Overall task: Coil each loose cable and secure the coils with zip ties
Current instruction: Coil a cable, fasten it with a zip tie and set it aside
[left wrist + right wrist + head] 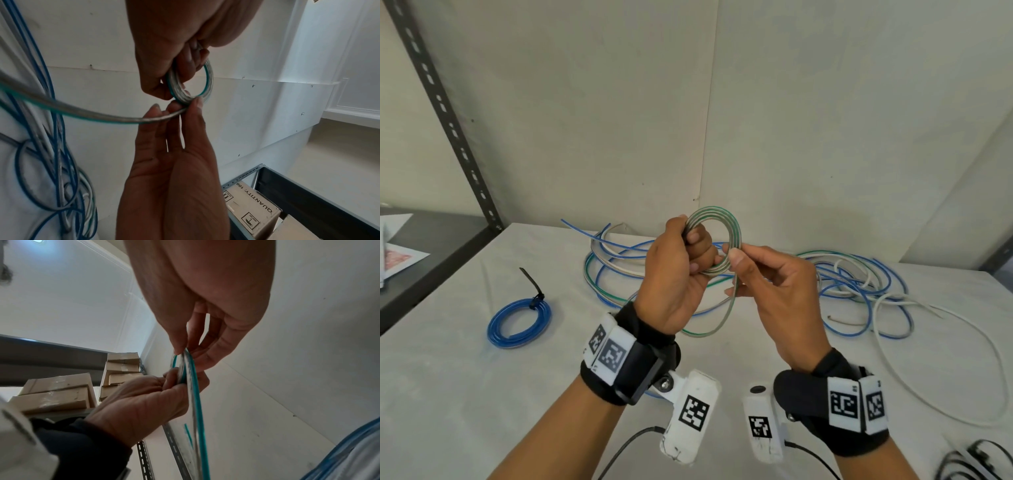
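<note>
**Green-striped coil held up between both hands**

My left hand grips the green-striped coil by its left side, fingers curled round the loops. My right hand pinches the coil's right edge between thumb and forefinger, its other fingers loose. The coil is in the air above the worktop. Its tail drops to the loose cables heaped behind. Left on the worktop: a blue coil, already zip-tied.
</note>
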